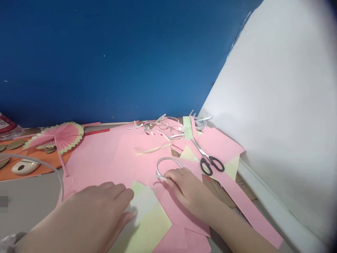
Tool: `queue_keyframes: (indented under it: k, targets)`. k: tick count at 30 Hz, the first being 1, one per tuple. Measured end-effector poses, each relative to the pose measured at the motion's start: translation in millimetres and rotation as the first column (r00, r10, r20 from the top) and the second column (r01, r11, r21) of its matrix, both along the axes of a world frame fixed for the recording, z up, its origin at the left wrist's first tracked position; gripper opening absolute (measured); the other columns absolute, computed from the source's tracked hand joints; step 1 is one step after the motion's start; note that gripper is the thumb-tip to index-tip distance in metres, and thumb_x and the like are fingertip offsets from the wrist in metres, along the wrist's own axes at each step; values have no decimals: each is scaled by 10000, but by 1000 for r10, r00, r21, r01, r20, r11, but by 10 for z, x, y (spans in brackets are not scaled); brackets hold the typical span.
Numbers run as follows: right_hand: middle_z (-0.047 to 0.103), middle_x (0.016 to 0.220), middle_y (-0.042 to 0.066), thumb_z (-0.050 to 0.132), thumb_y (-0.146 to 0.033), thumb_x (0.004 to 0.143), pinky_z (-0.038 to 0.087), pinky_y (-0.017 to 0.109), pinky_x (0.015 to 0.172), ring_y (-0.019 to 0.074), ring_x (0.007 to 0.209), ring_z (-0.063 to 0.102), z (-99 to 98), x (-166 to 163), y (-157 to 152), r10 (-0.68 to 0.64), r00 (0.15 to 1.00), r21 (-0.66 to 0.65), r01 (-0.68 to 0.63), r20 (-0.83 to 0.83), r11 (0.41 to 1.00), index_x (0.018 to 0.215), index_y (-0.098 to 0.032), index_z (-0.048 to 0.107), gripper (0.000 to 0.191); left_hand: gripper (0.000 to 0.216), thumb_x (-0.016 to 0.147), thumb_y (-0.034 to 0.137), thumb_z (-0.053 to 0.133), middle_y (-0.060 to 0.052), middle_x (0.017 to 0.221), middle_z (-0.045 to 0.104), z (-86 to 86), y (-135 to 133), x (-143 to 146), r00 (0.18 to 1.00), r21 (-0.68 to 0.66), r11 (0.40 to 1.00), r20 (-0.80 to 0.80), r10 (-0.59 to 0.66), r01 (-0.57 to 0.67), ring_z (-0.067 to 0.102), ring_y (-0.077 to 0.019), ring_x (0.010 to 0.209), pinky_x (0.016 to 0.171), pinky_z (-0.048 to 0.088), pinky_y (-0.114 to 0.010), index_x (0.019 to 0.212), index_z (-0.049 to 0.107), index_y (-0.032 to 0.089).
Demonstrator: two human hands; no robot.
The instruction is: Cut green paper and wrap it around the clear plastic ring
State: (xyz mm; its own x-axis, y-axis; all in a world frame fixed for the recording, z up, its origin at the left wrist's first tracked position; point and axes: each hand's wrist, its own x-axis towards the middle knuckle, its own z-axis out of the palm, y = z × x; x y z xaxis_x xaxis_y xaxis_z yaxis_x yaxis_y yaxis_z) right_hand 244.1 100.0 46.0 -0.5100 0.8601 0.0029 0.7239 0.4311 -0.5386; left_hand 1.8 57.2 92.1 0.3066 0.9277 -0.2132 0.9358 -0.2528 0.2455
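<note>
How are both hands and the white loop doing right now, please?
Right hand pinching white loop. Left hand open over yellow paper. Scissors right of loop, clear of both hands.

A grey tabletop [23,202] carries overlapping pink sheets [94,158], spread beneath and ahead of the left fingers [123,195] and right fingers [175,174]; an orange sheet [51,159] lies beyond the left fingers, further left; brown cardboard [215,186] lies right of the right fingers.

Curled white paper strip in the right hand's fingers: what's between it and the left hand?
Head view: pink paper, then pale green-yellow paper nearer the left hand.
</note>
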Motion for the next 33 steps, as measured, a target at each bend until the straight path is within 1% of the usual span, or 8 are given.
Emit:
queue_keyframes:
  k: [5, 10, 19, 23, 26, 28, 31, 33]
  targets:
    - [520, 663, -17, 314, -290, 963, 321, 274, 608, 141, 671, 477, -32, -41, 4, -34, 999, -17, 34, 26, 999, 715, -202, 462, 302, 290, 763, 447, 501, -92, 877, 646, 28, 69, 127, 975, -169, 984, -224, 12, -51, 605, -291, 803, 721, 422, -412, 873, 643, 218]
    - [462, 629, -24, 291, -276, 966, 302, 268, 591, 128, 636, 427, -40, -62, -9, -48, 999, 10, 47, 20, 999, 668, -196, 387, 323, 383, 630, 362, 697, -83, 988, 611, -32, 186, 355, 988, -287, 958, -143, -58, 15, 580, -287, 882, 746, 428, -406, 955, 588, 191]
    - [436, 636, -35, 283, -316, 972, 304, 262, 597, 130, 642, 418, -22, -62, -14, -56, 998, -19, 56, 0, 998, 676, -206, 346, 322, 340, 655, 242, 689, -70, 1048, 590, -96, 186, 332, 988, -291, 947, -17, -151, 140, 532, -273, 963, 772, 402, -378, 970, 569, 198]
    - [481, 689, -27, 273, -335, 970, 314, 266, 588, 136, 657, 445, -7, -18, -18, -152, 987, -45, 149, -55, 988, 734, -218, 400, 292, 294, 700, 212, 617, -24, 941, 621, -155, 192, 274, 981, -285, 942, 123, -149, 179, 559, -243, 890, 724, 398, -340, 986, 560, 239]
    - [494, 730, -14, 290, -326, 964, 345, 269, 614, 138, 682, 468, -37, 43, -21, -252, 951, -10, 254, -181, 967, 819, -222, 444, 236, 352, 752, 273, 596, 7, 974, 624, -227, 226, 283, 947, -254, 940, 283, -151, 226, 562, -216, 899, 732, 417, -325, 1093, 507, 276]
    - [505, 763, -5, 332, -328, 953, 363, 271, 635, 141, 707, 481, -69, 87, -21, -299, 908, 47, 326, -294, 944, 905, -223, 469, 180, 474, 778, 291, 591, 0, 1114, 595, -285, 252, 318, 924, -164, 956, 339, -176, 242, 541, -204, 1003, 821, 427, -330, 1222, 425, 283]
    - [491, 745, -12, 381, -310, 938, 364, 264, 621, 131, 683, 468, -99, 136, -23, -301, 857, 141, 388, -417, 911, 918, -226, 483, 134, 585, 797, 206, 574, -47, 1317, 484, -333, 260, 365, 960, 88, 975, 177, -217, 204, 427, -229, 1199, 1004, 338, -397, 1332, 339, 238]
    - [467, 707, -24, 386, -289, 937, 353, 254, 598, 120, 648, 447, -99, 150, -28, -288, 848, 181, 400, -444, 899, 865, -227, 482, 135, 544, 790, 179, 578, -59, 1363, 449, -303, 228, 366, 975, 175, 960, 0, -224, 220, 364, -271, 1258, 1057, 264, -471, 1303, 403, 224]
